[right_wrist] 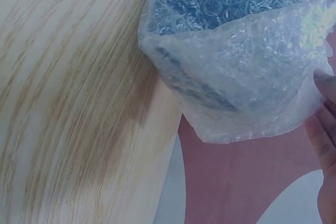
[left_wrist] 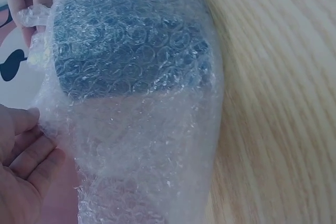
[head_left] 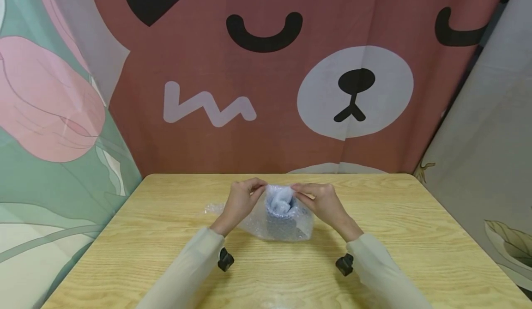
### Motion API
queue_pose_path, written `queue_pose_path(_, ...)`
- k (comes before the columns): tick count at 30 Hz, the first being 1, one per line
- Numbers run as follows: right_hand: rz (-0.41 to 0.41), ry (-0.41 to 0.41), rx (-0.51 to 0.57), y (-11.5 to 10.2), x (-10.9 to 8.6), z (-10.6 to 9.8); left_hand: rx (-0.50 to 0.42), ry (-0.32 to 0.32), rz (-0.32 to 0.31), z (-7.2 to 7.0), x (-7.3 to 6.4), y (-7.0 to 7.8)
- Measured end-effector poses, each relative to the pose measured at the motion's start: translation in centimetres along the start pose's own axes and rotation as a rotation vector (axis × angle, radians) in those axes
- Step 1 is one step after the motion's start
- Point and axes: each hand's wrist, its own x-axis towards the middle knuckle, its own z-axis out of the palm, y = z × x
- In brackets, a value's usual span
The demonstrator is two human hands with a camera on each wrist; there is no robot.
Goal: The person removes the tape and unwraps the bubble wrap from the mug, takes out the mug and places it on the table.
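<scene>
A blue-grey, cup-like object (head_left: pixel 279 226) stands on the table inside a sheet of clear bubble wrap (head_left: pixel 305 223). White crumpled padding (head_left: pixel 281 201) shows at its top. My left hand (head_left: pixel 243 201) pinches the wrap's upper edge on the left side. Across from it, my right hand (head_left: pixel 328 205) pinches the upper edge on the right. In the left wrist view the blue wall (left_wrist: pixel 131 40) shows through the bubbles, and loose wrap (left_wrist: pixel 142 156) spreads beside it. A folded flap of wrap (right_wrist: pixel 247 77) sticks out toward the right hand in the right wrist view.
The wooden table (head_left: pixel 166 253) carries the wrapped object near its far edge. A tail of bubble wrap (head_left: pixel 214 208) lies out to the left. Behind the table hangs a curtain (head_left: pixel 270 147) with a bear print; more printed cloth (head_left: pixel 482 152) hangs at the right.
</scene>
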Motion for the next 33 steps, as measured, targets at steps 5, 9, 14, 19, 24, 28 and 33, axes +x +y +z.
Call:
queue_pose_path(5, 0.069, 0.010, 0.063, -0.01, 0.09, 0.05, -0.028, 0.003, -0.056, -0.10, 0.23, 0.29)
queue_pose_path(9, 0.110, 0.027, 0.095, -0.17, 0.15, 0.04, -0.054, 0.012, -0.084, -0.13, 0.28, 0.40)
queue_pose_path(14, 0.142, 0.062, 0.113, -0.20, 0.22, 0.05, -0.069, 0.025, -0.118, -0.08, 0.37, 0.39)
queue_pose_path(19, 0.140, 0.073, 0.122, -0.05, 0.22, 0.06, -0.067, 0.027, -0.120, -0.08, 0.43, 0.29)
queue_pose_path(24, 0.125, 0.050, 0.112, 0.07, 0.02, -0.14, -0.085, 0.017, -0.122, -0.11, 0.40, 0.33)
queue_pose_path(28, 0.116, 0.018, 0.086, 0.19, -0.16, -0.44, -0.127, 0.000, -0.126, -0.14, 0.22, 0.24)
queue_pose_path(33, 0.088, -0.027, 0.047, 0.41, -0.27, -0.61, -0.142, -0.010, -0.127, -0.35, -0.12, 0.19)
